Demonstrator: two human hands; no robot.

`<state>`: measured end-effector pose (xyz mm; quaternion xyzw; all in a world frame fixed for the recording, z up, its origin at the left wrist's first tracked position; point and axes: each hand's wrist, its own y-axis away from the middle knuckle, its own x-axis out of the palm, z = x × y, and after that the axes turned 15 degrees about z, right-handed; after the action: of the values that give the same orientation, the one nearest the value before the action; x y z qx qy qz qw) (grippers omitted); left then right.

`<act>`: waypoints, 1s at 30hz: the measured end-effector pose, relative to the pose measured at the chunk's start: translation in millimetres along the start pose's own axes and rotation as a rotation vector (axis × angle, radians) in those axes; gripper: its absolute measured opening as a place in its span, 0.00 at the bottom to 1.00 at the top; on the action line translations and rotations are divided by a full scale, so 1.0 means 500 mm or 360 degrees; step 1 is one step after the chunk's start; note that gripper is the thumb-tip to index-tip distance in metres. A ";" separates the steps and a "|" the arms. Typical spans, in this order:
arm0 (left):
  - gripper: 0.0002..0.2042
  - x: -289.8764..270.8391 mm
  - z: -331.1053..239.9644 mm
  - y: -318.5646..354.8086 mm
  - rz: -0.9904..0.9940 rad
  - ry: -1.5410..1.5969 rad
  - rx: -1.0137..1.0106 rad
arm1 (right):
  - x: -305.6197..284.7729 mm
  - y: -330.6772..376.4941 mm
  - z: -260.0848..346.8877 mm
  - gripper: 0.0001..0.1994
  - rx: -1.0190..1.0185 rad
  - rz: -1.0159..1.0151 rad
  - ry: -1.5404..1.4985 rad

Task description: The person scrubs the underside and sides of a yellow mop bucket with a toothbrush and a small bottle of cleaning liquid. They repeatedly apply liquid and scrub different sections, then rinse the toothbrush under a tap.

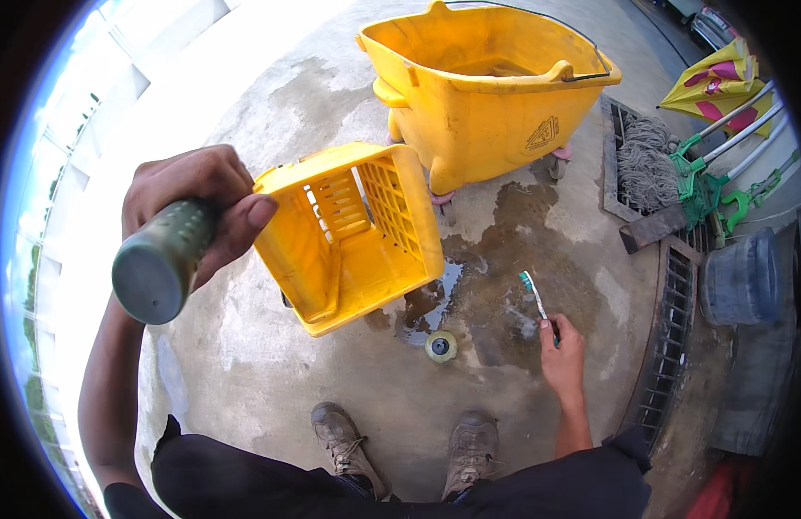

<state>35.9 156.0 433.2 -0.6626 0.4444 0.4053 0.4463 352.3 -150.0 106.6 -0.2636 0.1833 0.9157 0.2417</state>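
Concrete floor [245,389] was wet in patches. Yellow mop bucket [504,121] stood upright on its casters at the far side, wire bail along the rim. Nearer, to its left, the yellow wringer [366,259] was held tilted, mouth facing the wearer; could not tell whether its base touched ground. Left hand [193,190] was wrapped round a grey-green handle [171,251] beside the wringer's upper-left corner — long axis foreshortened, butt end aimed up at the wearer and leftward. A squat, dark-capped bottle [441,347] stood on the floor between the wringer and the right hand [563,356]. Smallest item: toothbrush [538,298], pinched between that hand's thumb and fingers, right of the wringer — bristles away from the wearer, long axis slanting slightly left.
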 end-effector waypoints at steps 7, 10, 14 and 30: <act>0.24 -0.007 0.007 0.432 -0.0307 0.0189 -0.0479 | -0.006 -0.042 0.091 0.10 -0.0239 0.0207 0.0173; 0.21 0.021 0.022 0.608 -0.0653 0.0400 -0.0894 | 0.007 -0.080 0.170 0.08 -0.0464 0.0385 0.0266; 0.14 0.143 0.075 0.774 -0.1359 0.0685 -0.1330 | -0.019 -0.119 0.325 0.08 -0.0679 0.0640 0.0716; 0.22 0.214 0.286 1.037 -0.2096 0.1822 -0.0251 | 0.411 -0.422 0.707 0.27 -0.0949 0.0955 0.0575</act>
<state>-447.5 160.7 174.5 -0.9151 0.0979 -0.3002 0.2507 173.7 257.2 225.8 -0.4122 0.0193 0.8974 -0.1563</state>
